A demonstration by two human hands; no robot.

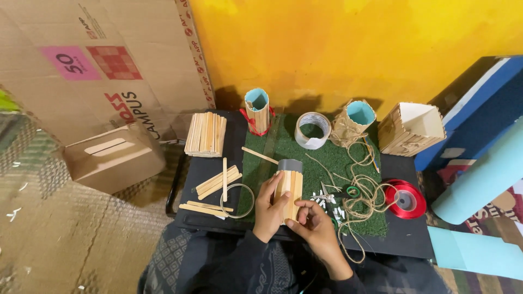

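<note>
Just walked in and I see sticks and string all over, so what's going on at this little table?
A person seated at a low black table holds a grey tube clad in wooden sticks upright over the green mat. The left hand grips its side; the right hand presses at its base. Loose sticks, a stick stack, twine, a red ribbon spool, a tape roll and finished holders lie around.

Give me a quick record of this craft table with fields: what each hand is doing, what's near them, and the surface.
left hand: grips the side of a stick-covered tube
right hand: fingers at the tube's lower end
tube: grey top, wooden sticks around it
near left: loose wooden sticks, clear ring
near right: twine, red ribbon spool
surface: green mat on a black table
</note>
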